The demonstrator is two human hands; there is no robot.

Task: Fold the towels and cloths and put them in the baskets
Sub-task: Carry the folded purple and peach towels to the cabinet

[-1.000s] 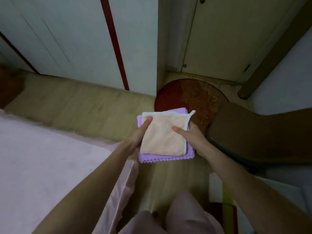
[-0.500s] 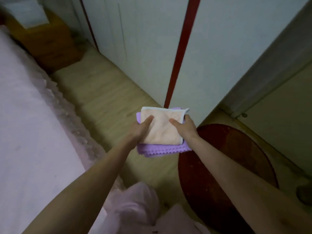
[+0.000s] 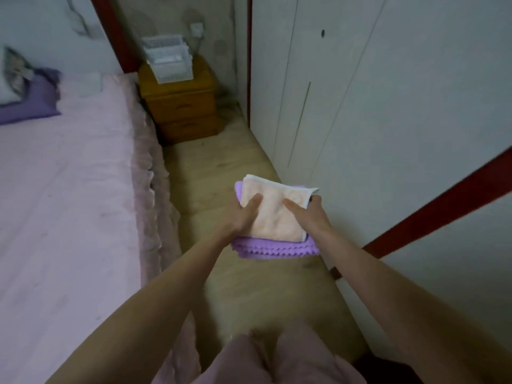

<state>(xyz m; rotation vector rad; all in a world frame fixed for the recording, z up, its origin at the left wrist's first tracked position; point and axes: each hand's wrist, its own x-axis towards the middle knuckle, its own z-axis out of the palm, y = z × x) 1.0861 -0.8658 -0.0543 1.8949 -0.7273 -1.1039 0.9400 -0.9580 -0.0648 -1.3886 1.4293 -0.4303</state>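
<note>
Peach cloth (image 3: 273,214): I see a soft, fuzzy square, folded flat, with a white edge showing along its far side and at its right corner. It lies on top of the purple one.
Purple cloth (image 3: 274,249): folded in several layers, with a scalloped hem along the near edge. It sticks out past the peach cloth at the near side and at the far left corner.
Stack position: I see both cloths held out in the air over the pale wood-look floor (image 3: 216,184), between the bed and the wardrobe, well apart from the basket.
Left hand (image 3: 238,220): it grips the left edge of the stack, thumb pressed flat on the peach cloth. The fingers are hidden beneath, so I cannot tell how they lie.
Right hand (image 3: 310,216): it grips the right edge the same way, thumb laid across the top. The other fingers curl under the stack, mostly out of sight.
Basket (image 3: 169,60): white, slatted plastic, box-shaped, standing on the bedside cabinet.
Bedside cabinet (image 3: 180,106): glossy orange-brown wood, two drawers.
Bed (image 3: 63,189): pink cover, smooth on top, with a ruffled frill down the side.
Wardrobe (image 3: 388,106): plain pale panels with dark red trim.
</note>
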